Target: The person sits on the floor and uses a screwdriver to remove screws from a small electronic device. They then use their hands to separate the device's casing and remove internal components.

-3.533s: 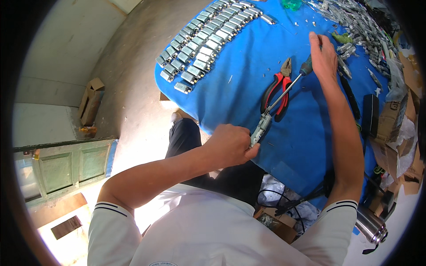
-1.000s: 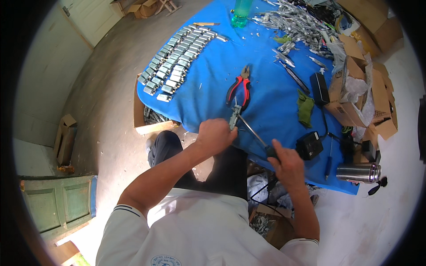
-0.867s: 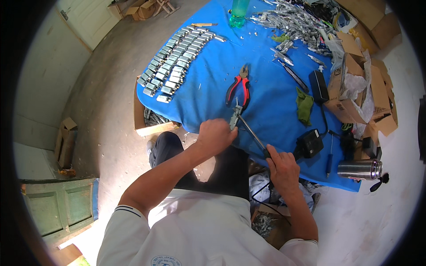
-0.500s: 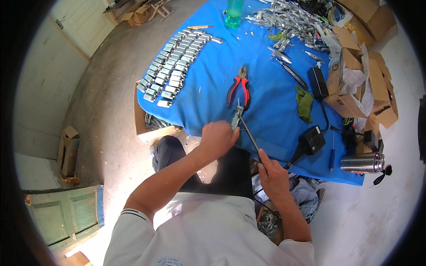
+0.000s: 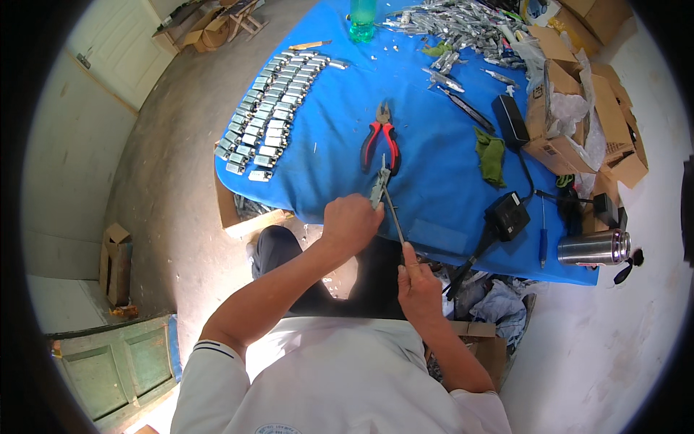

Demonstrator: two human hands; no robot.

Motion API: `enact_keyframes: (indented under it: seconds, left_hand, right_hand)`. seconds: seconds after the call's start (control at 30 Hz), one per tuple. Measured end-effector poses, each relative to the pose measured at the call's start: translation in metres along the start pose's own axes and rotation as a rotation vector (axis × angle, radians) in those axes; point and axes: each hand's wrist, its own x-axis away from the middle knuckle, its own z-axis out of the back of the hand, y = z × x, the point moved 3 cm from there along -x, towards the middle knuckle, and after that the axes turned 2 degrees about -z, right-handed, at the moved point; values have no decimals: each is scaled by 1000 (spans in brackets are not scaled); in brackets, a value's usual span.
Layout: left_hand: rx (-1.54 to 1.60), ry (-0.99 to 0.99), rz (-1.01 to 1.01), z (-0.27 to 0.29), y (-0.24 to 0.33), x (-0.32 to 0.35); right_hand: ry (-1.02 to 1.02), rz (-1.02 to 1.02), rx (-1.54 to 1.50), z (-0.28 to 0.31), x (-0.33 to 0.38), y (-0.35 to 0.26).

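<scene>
My left hand [image 5: 350,226] is closed on a small flat grey metal part [image 5: 378,188] above the table's near edge. Its narrow pointed end sticks up away from me, close to the pliers' handles. In my right hand [image 5: 421,291] is a thin metal rod-like tool [image 5: 395,218], its handle hidden in the fist and the index finger stretched along it. The rod's far end meets the side of the grey part, or lies very near it. Just beyond, red-and-black pliers [image 5: 390,137] lie on the blue cloth [image 5: 329,152], handles toward me.
Rows of small metal blocks [image 5: 271,112] line the left side. At the far right lies a heap of grey metal pieces [image 5: 463,29]; a green bottle [image 5: 363,22] stands at the back. Toward the right are a black adapter [image 5: 507,215], steel flask [image 5: 593,248], green cloth [image 5: 490,155] and cardboard box [image 5: 557,126].
My right hand and the rod have shifted left and nearer to me, the rod now steeper against the grey part. The left hand keeps its grip. The whole view has shifted slightly.
</scene>
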Motion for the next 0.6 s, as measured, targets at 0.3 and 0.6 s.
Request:
enact_keyframes:
  seconds: [0.3, 0.6]
  left_hand:
    - [-56, 9, -51, -1, -2, 0]
    - [-26, 25, -38, -3, -2, 1]
  right_hand:
    - [50, -64, 12, -27, 9, -10]
    - [52, -157, -121, -43, 13, -23]
